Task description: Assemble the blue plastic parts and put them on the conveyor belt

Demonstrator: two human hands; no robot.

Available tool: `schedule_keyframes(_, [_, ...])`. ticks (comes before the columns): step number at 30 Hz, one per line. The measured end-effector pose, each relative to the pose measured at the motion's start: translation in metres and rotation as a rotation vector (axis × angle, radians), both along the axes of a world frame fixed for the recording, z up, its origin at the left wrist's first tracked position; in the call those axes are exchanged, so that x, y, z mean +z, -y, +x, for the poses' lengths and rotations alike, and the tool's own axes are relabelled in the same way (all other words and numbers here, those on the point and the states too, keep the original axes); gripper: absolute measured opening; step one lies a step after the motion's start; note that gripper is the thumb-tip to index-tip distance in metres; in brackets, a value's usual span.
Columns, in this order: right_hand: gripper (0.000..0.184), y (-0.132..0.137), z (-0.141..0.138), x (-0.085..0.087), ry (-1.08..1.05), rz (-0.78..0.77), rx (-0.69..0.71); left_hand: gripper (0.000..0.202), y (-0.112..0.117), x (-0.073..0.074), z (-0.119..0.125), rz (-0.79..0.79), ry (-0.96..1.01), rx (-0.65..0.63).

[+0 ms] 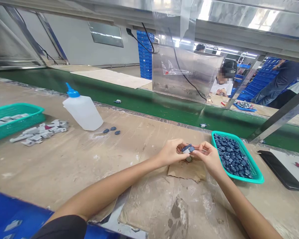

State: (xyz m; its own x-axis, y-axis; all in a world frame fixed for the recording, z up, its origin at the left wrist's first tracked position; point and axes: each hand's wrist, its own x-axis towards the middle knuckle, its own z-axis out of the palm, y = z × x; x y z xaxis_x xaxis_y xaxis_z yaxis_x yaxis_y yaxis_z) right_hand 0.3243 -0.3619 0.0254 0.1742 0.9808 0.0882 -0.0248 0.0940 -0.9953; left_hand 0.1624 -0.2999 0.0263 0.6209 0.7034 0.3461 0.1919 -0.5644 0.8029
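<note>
At bench front, centre | head view: left hand (172,152) and right hand (209,157) grasping small dark-blue part (186,149) by fingertips | part held above cardboard scrap (186,172), left of teal basket (254,178) | judged light, stiff, easily dropped; take by edges.

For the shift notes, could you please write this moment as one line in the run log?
left hand: holds blue-and-white part | right hand: pinches same part | nearby: teal basket of blue parts, cardboard scrap
</note>
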Motion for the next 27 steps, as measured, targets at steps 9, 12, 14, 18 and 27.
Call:
schedule_keyframes(9, [0.031, 0.004, -0.005, 0.004, 0.009, 0.071, 0.020, 0.017, 0.005, 0.008, -0.004, 0.199, -0.029, 0.037])
schedule_keyframes(12, [0.031, 0.004, -0.004, 0.009, -0.121, 0.042, 0.059, 0.023, 0.005, 0.009, -0.007, 0.365, 0.009, -0.031])
schedule_keyframes(14, [0.032, 0.005, -0.003, 0.012, -0.228, -0.022, 0.182, 0.023, 0.005, 0.010, -0.008, 0.476, 0.052, -0.067])
schedule_keyframes(18, [0.051, 0.009, -0.004, 0.015, -0.396, -0.099, 0.428, 0.025, 0.009, 0.010, -0.006, 0.614, 0.110, -0.154])
schedule_keyframes(27, [0.053, 0.027, -0.019, 0.017, -0.473, 0.012, 0.468, 0.032, 0.036, 0.016, -0.005, 0.821, 0.251, -0.130])
